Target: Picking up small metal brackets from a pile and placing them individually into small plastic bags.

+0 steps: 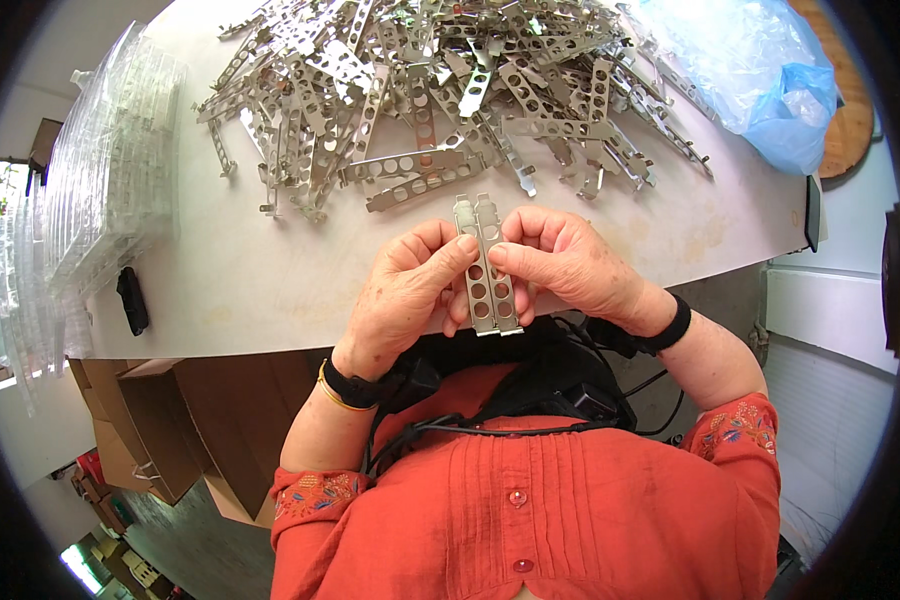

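**Two slotted brackets pinched side by side above the table edge**

Both hands hold a pair of perforated metal brackets [488, 268], thin steel strips punched with a row of round holes and bent into small tabs at the far end. The pair stands upright and flush, long edges touching, just in front of the near edge of the white table [270, 290]. The left hand [405, 300] clasps the left strip with thumb and curled fingers; the right hand [570, 265] grips the right strip the same way, thumb tip pressed on its face.

Such strips look light and stiff, likely to spring a little but not to fold. The stamped edges and tabs may be sharp, and bare metal slides easily, so the flat faces near the middle seem the safest hold, as here.

Count: two brackets in hand. Farther back on the table lies a heap of loose brackets [440, 90], tangled, too many to count. Left of the heap leans a stack of clear plastic trays [110, 170], number unclear. Right of the heap sits one crumpled blue plastic bag [760, 70]. One small black object [132, 300] lies below the trays.
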A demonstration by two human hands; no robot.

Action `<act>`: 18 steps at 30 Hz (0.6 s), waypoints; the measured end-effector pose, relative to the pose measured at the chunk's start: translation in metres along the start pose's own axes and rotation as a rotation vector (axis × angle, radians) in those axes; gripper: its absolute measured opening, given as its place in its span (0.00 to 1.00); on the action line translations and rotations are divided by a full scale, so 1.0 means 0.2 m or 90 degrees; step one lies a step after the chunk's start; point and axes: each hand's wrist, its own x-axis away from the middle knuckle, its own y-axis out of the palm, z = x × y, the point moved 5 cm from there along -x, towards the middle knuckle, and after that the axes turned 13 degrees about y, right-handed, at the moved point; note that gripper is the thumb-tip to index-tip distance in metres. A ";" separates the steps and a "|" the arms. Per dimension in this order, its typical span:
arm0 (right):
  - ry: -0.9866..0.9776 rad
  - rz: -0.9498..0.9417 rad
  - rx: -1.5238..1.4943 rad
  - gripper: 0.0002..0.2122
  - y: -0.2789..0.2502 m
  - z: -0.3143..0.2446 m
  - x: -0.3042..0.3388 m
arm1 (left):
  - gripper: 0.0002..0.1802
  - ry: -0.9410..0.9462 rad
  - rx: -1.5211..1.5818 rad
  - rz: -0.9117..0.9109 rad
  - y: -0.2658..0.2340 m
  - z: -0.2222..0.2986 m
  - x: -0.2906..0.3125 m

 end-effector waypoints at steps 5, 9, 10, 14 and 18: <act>-0.005 0.006 0.000 0.09 0.00 0.00 0.00 | 0.11 -0.007 0.048 0.016 -0.03 -0.02 0.00; -0.011 0.025 0.020 0.09 0.00 0.00 -0.01 | 0.10 0.003 0.073 0.007 -0.02 -0.01 0.01; -0.011 0.028 0.023 0.10 0.00 0.00 -0.01 | 0.11 -0.002 0.061 0.005 -0.02 -0.01 0.01; -0.023 0.023 0.023 0.11 0.01 0.00 -0.01 | 0.14 -0.013 0.014 -0.004 -0.02 0.00 0.02; -0.035 0.032 0.033 0.12 0.01 0.01 -0.01 | 0.16 -0.011 0.008 -0.014 -0.01 0.01 0.02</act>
